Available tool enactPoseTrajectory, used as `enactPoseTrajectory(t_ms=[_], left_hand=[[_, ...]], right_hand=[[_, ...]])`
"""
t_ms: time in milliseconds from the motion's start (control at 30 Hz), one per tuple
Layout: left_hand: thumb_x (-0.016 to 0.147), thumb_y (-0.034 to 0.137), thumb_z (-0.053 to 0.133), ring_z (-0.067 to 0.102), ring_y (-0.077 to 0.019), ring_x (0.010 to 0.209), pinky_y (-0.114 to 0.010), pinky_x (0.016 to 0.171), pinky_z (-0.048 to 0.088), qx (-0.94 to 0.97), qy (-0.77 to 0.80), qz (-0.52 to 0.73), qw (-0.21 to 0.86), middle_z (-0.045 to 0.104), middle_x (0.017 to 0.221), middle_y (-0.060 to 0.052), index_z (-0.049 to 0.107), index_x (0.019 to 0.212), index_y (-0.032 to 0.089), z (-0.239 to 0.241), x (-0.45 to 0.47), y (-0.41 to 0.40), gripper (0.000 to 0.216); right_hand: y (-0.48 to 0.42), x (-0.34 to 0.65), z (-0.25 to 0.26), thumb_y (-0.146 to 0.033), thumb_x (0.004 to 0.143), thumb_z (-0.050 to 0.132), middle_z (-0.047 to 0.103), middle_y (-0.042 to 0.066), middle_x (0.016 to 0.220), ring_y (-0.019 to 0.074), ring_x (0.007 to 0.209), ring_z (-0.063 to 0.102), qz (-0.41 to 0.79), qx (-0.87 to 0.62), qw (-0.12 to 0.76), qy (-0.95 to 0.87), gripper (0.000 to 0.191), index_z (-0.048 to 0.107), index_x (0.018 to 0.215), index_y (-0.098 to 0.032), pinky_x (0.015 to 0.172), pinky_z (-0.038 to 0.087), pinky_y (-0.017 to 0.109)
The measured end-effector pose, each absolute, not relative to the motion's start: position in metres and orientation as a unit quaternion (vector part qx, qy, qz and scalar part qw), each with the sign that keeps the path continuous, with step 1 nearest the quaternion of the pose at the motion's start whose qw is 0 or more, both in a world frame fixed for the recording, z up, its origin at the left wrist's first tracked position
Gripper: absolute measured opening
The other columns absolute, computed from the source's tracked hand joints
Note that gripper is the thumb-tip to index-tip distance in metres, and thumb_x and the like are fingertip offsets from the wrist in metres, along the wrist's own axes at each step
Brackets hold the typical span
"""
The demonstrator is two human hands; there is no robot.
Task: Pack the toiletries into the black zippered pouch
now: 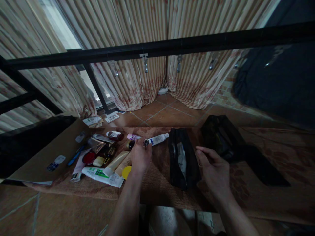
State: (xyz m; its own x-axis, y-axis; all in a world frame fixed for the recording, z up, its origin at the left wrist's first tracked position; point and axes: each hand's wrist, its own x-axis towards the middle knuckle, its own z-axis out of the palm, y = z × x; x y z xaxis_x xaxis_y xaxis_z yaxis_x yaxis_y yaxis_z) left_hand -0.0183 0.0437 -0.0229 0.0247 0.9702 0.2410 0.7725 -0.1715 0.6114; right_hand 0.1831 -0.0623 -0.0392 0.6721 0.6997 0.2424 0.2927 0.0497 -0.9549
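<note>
1. Left hand (141, 157): thumb and fingers are closed on a small dark item (146, 142), whose round end is shown at the fingertips; its kind cannot be told. It is held above the surface (155, 183), by the near end of a white-and-blue tube (159, 139).
2. Right hand (214, 168): thumb and forefinger are brought close together by the right edge of a black pouch (173, 167). Whether that edge is pinched or merely neared cannot be told.
3. Step in hand, as judged: one small item is being gripped among the loose toiletries. For the next move, a secure grip on it is called for, and a clear lift past the neighbouring tube; a steadied pouch would be useful.
4. Pouch: its mouth is open upward, and a pale item (182, 159) is seen inside.
5. Left of the left hand, a cluster is spread: a cream tube (117, 164), a green-and-white tube (94, 171), a red-lidded jar (89, 158), a brown bottle (115, 135).
6. Farther left, a cardboard box (61, 149) is placed; its dark interior cannot be read.
7. Right of the pouch, a black case (209, 129) is set; its contents are obscured.
</note>
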Motion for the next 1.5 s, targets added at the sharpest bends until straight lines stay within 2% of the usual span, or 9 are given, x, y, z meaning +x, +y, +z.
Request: enactPoseTrajectory(t_ms=[100,400,667,833,1133,1267,1367,1500], left_hand=[[0.083,0.023,0.055,0.065,-0.0245,0.093,-0.036,0.087,0.048,0.694,0.634,0.296,0.166,0.069,0.099,-0.011,0.061,0.109,0.017,-0.025,-0.017,0.046,0.027],[0.083,0.024,0.055,0.065,-0.0249,0.096,-0.036,0.085,0.047,0.68,0.645,0.3,0.174,0.07,0.101,-0.011,0.061,0.11,0.017,-0.021,-0.02,0.044,0.028],[0.082,0.03,0.057,0.064,-0.0178,0.075,-0.028,0.071,0.049,0.644,0.615,0.377,0.254,0.069,0.084,-0.005,0.063,0.103,0.015,-0.016,-0.023,0.043,0.026],[0.082,0.025,0.058,0.065,-0.0179,0.081,-0.028,0.075,0.049,0.666,0.592,0.369,0.264,0.07,0.09,-0.005,0.062,0.107,0.016,-0.021,-0.023,0.04,0.028],[0.081,0.019,0.058,0.064,-0.0207,0.092,-0.033,0.085,0.046,0.682,0.633,0.305,0.2,0.07,0.099,-0.007,0.063,0.11,0.018,-0.019,-0.035,0.043,0.03],[0.078,0.022,0.062,0.063,-0.0201,0.09,-0.032,0.084,0.046,0.705,0.612,0.28,0.224,0.068,0.102,-0.008,0.063,0.11,0.017,-0.019,-0.045,0.046,0.032],[0.075,0.027,0.066,0.063,-0.0181,0.082,-0.031,0.079,0.047,0.708,0.6,0.278,0.247,0.067,0.108,-0.009,0.06,0.114,0.014,-0.021,-0.059,0.047,0.041],[0.079,0.025,0.058,0.062,-0.015,0.074,-0.027,0.072,0.047,0.679,0.621,0.287,0.268,0.067,0.108,-0.008,0.059,0.117,0.014,-0.02,-0.086,0.046,0.04]], right_hand=[[-0.062,0.184,-0.038,-0.038,0.08,0.062,0.072,0.007,0.094,0.0191,0.084,0.065,0.163,-0.67,0.618,-0.378,0.025,0.072,0.092,-0.018,0.077,0.051,0.034],[-0.062,0.184,-0.038,-0.039,0.082,0.06,0.071,0.006,0.094,0.0191,0.086,0.065,0.177,-0.662,0.622,-0.38,0.025,0.072,0.091,-0.019,0.078,0.05,0.033],[-0.061,0.18,-0.038,-0.036,0.083,0.059,0.071,0.005,0.094,0.0185,0.086,0.065,0.201,-0.651,0.625,-0.381,0.023,0.072,0.092,-0.02,0.078,0.049,0.032],[-0.061,0.179,-0.042,-0.037,0.083,0.06,0.071,0.004,0.092,0.0186,0.086,0.065,0.197,-0.657,0.621,-0.38,0.022,0.073,0.091,-0.021,0.08,0.049,0.033],[-0.061,0.18,-0.04,-0.039,0.079,0.064,0.072,0.005,0.091,0.0196,0.086,0.066,0.205,-0.678,0.606,-0.361,0.023,0.073,0.089,-0.02,0.083,0.05,0.035],[-0.061,0.178,-0.038,-0.038,0.077,0.065,0.072,0.005,0.088,0.0199,0.085,0.066,0.204,-0.684,0.607,-0.351,0.023,0.073,0.087,-0.02,0.082,0.051,0.035],[-0.062,0.178,-0.038,-0.039,0.077,0.065,0.072,0.005,0.088,0.0196,0.084,0.066,0.203,-0.683,0.607,-0.352,0.023,0.073,0.087,-0.02,0.082,0.051,0.035],[-0.063,0.177,-0.037,-0.04,0.076,0.066,0.073,0.005,0.089,0.02,0.085,0.067,0.206,-0.686,0.608,-0.344,0.023,0.073,0.087,-0.021,0.081,0.052,0.034]])
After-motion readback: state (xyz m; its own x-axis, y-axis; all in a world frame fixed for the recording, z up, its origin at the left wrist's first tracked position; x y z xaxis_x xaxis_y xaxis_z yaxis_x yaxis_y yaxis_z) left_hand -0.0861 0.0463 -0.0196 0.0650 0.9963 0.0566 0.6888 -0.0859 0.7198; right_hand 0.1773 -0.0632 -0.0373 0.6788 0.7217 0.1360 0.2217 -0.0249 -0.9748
